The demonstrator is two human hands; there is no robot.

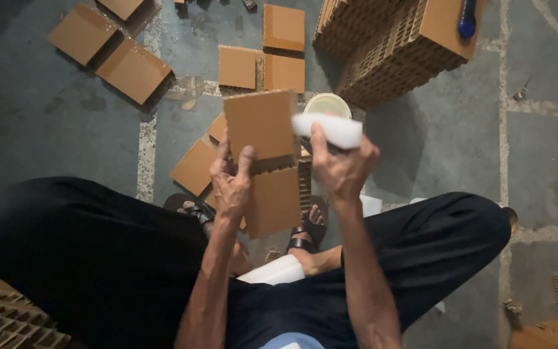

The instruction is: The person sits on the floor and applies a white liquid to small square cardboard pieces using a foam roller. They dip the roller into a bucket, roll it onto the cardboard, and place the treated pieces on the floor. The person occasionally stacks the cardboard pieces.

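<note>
holding a square honeycomb cardboard panel (261, 126) upright in front of the body, the left hand (230, 184) has its grip closed on the lower edge, thumb and fingers pinching it so the flat face tilts toward the other hand. the right hand (342, 165) has its grip closed round a white sponge-like pad (328, 128), which touches the panel's right edge, apparently to wipe or coat it. just behind the pad stands a small pale tub (328, 103) on the floor (434, 148), near enough for dipping. another panel (272, 200) rests below, between the sandalled feet. loose panels (134, 68) lie spread out flat, apart, perhaps to dry, and a tall stack (395, 45) sits beyond.
</note>
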